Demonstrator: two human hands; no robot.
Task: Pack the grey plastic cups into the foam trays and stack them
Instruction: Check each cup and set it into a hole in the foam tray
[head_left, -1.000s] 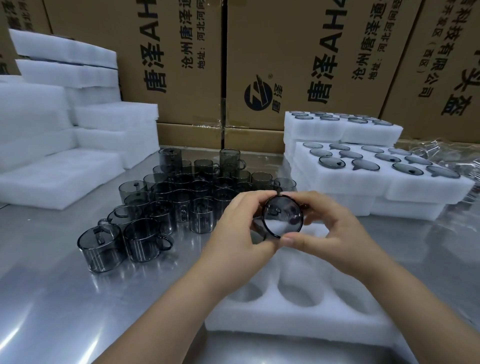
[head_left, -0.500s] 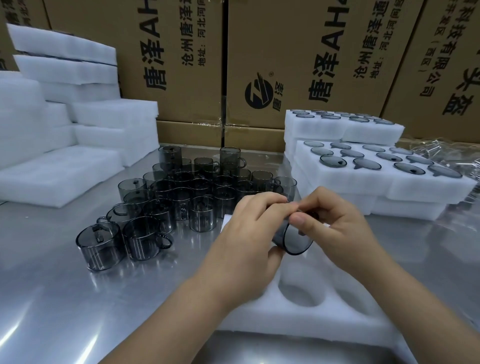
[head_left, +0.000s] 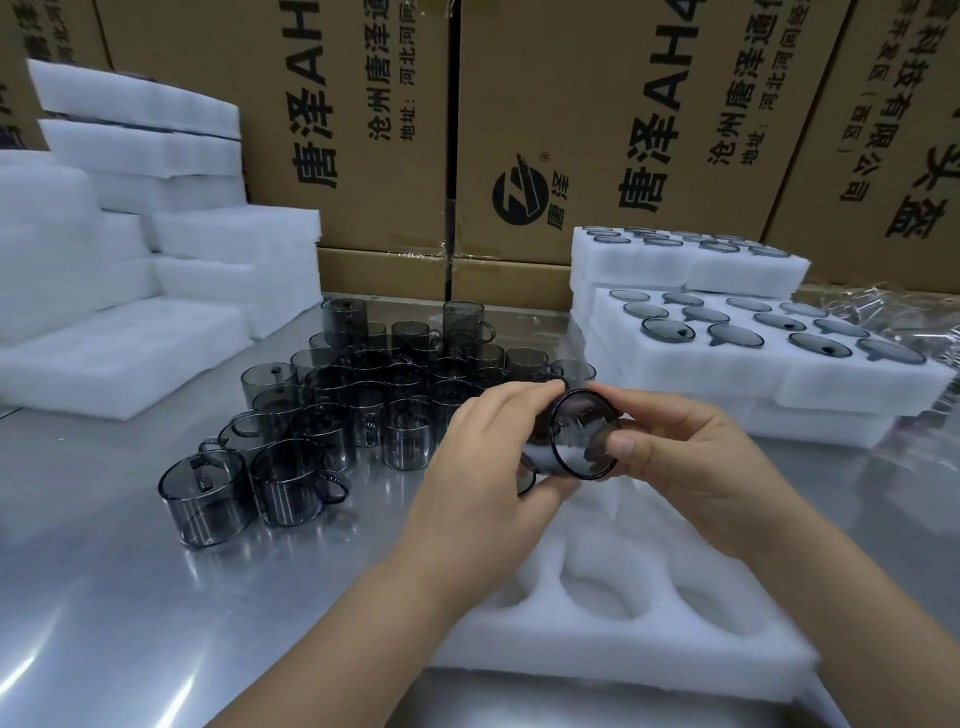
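1. The left grip and the right grip are both pinching one grey cup, with fingers curling on it.
2. The cup is lying sideways above the foam tray on the bench; its handle is perhaps hiding under the left thumb.

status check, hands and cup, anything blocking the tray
Left hand and right hand both grip one grey cup, over the foam tray. Visible pockets empty, nothing blocking.

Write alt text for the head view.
The left hand and right hand hold one grey cup, rim toward the camera, over a foam tray on a steel table. To the left stand loose cups; to the right, stacked filled trays.
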